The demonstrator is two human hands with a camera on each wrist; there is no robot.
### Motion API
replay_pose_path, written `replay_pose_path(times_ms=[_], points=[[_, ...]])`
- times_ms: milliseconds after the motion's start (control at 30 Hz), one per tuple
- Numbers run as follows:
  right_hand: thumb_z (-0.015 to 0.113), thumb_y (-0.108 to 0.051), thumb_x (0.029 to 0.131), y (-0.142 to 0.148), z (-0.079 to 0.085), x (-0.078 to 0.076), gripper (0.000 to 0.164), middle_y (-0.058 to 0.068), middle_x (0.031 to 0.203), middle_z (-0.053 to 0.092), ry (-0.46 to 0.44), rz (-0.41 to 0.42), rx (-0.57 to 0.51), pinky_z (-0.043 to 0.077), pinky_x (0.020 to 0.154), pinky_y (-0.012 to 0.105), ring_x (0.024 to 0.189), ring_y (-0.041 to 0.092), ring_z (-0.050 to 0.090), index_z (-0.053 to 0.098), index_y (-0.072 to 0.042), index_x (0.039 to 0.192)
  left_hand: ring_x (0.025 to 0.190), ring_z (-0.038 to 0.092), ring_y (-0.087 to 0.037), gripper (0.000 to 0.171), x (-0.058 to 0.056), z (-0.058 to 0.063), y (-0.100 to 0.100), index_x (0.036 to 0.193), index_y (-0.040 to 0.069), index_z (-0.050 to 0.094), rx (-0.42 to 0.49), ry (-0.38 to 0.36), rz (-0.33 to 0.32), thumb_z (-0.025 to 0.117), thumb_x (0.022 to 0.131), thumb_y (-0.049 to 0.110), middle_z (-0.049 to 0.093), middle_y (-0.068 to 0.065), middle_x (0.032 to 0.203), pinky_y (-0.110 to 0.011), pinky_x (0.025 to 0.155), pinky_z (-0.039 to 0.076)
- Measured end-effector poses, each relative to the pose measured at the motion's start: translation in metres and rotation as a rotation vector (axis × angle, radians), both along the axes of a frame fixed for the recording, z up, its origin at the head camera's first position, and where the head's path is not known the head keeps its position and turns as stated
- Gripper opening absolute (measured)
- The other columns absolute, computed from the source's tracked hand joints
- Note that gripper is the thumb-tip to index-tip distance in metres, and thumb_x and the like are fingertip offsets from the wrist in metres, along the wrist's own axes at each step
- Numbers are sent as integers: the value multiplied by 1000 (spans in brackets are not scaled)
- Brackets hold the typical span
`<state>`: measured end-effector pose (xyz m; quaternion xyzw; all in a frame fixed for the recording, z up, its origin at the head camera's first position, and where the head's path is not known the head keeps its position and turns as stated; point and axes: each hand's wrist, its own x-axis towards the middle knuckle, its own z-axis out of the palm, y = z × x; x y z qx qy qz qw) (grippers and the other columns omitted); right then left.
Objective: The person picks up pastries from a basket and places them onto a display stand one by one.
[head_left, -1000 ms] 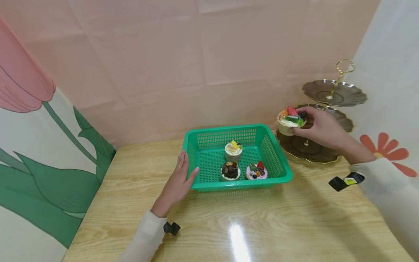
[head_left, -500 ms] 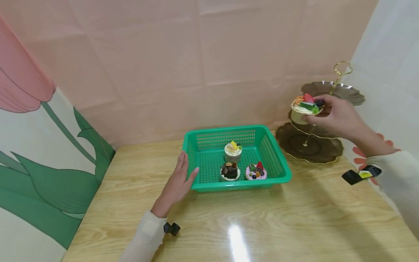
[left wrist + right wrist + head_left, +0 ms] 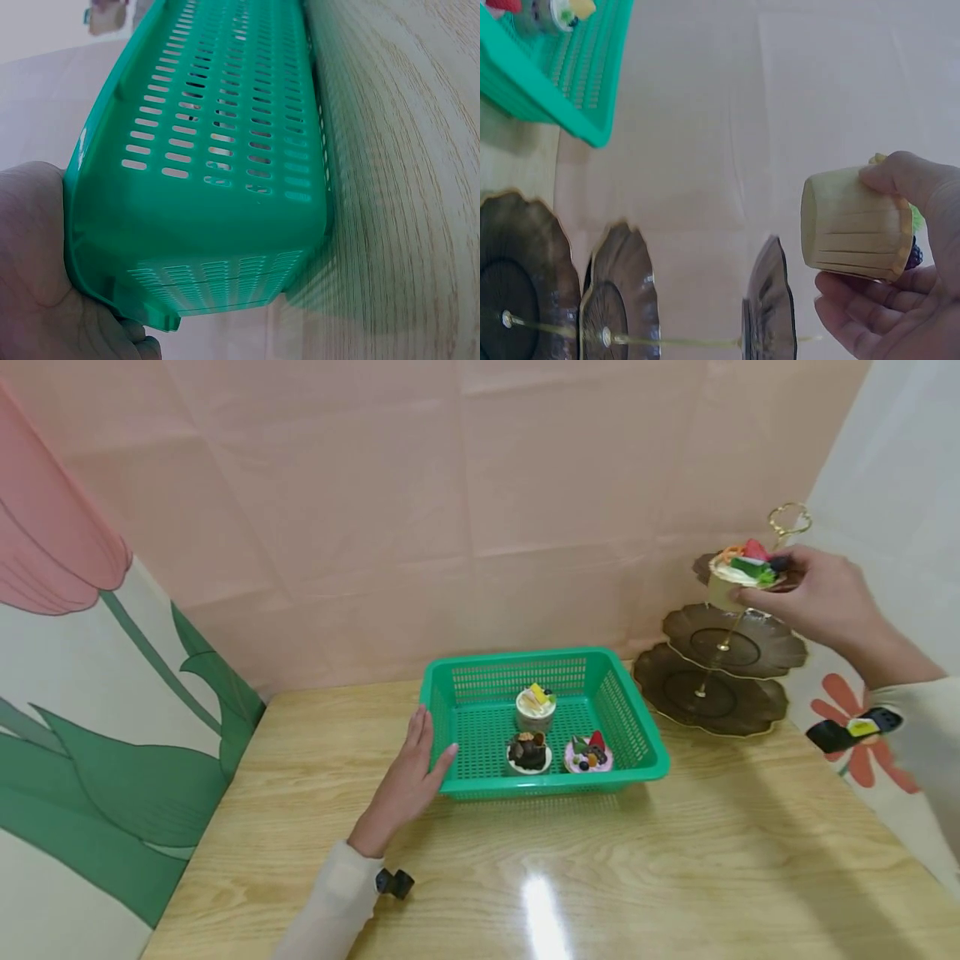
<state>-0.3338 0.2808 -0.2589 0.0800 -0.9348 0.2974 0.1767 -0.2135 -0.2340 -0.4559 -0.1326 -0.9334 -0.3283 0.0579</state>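
Observation:
My right hand [image 3: 832,593] grips a cupcake [image 3: 731,585] in a pale paper cup, topped with cream, a strawberry and other fruit. In the right wrist view, the cupcake [image 3: 855,225] lies between thumb and fingers, just above the top plate [image 3: 771,307] of the stand. That three-tier stand [image 3: 701,689] has dark, scalloped plates with gold edges. My left hand [image 3: 405,777] rests with straight fingers against the left side of a green plastic basket [image 3: 555,782]. Inside the basket sit a yellow-topped cupcake [image 3: 535,706], a chocolate one [image 3: 528,753] and a pink one [image 3: 588,756].
A light wood table [image 3: 480,877] carries the basket and stand. Behind it hangs a pinkish backdrop [image 3: 337,527]. The stand's gold ring handle [image 3: 789,518] rises at the right, close behind the held cupcake. A flower-printed wall [image 3: 862,735] borders the right side.
My right hand has carried the fruit cupcake up and to the right, from beside the lower plates to the level of the top plate. The left hand and basket have stayed put.

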Motion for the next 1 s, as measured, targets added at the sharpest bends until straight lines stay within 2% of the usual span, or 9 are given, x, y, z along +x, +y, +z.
replay_pose_path(times_ms=[100,167,267,433,500,633,833,1000], points=[[81,-36,85,9,2,-6,64,-33,72,49,0,-32,2,37,57,14,63,-16,47,59,7,128,156,-1,-26,87,0,0,0,162,0,7,-4,2,2,28,105,64,-5,-10,171,-52,121,19],[80,-37,86,13,3,-11,65,-32,72,49,4,-50,-1,37,56,14,62,-15,46,59,7,127,156,0,-26,87,1,0,0,162,0,7,-5,1,3,28,105,64,-5,-10,171,-52,121,20],[79,-39,86,17,5,-19,64,-25,71,52,13,-82,13,38,53,16,60,-11,45,61,8,126,156,0,-26,87,1,0,0,162,0,7,-3,8,4,28,106,63,-6,-11,171,-52,121,20],[78,-39,86,22,5,-27,64,-2,74,62,-1,-103,63,37,52,22,60,-5,44,61,10,123,156,-1,-25,87,3,2,0,162,0,8,-1,7,5,29,106,63,-6,-10,171,-51,121,20],[79,-39,86,23,4,-29,63,3,76,63,-5,-99,76,36,53,22,60,-5,43,62,10,122,156,-2,-24,87,3,2,1,162,0,8,-1,3,6,28,105,63,-5,-10,171,-51,121,19],[79,-39,86,25,3,-31,62,7,75,65,-7,-103,83,35,54,23,60,-5,43,63,10,120,156,-2,-24,87,3,2,2,162,1,7,7,2,3,29,105,63,-5,-10,171,-52,121,20],[79,-44,86,28,0,-32,66,21,81,66,-53,-117,103,38,50,26,62,10,48,63,13,117,156,1,-26,87,4,0,4,162,2,6,17,2,0,30,105,63,-5,-9,171,-52,120,21],[78,-44,86,29,-1,-35,69,18,76,65,-72,-116,97,38,49,26,60,9,48,62,16,116,156,2,-27,87,5,1,4,162,1,7,8,11,-1,31,106,62,-5,-10,171,-52,120,22]])
